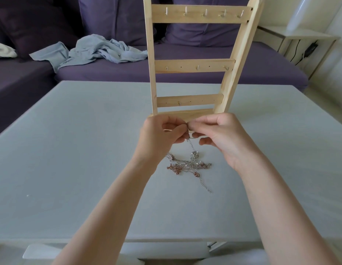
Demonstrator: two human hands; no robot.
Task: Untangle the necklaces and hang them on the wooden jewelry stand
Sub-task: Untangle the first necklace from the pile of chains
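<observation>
A tangle of thin silver and rose-gold necklaces (187, 165) lies on the pale grey table (70, 150), with one silver chain end trailing toward me. A strand rises from the tangle to my fingers. My left hand (160, 134) and my right hand (218, 134) meet above the tangle, fingertips together, both pinching that lifted chain. Just behind my hands stands the wooden jewelry stand (195, 66), upright, with three crossbars carrying small metal hooks. No necklace hangs on any hook.
A purple sofa (185, 73) runs behind the table, with a crumpled light blue cloth (93, 52) on its seat. A white side table (304, 37) with a cable and plug stands at the right. A white chair back (116, 253) shows at the near table edge.
</observation>
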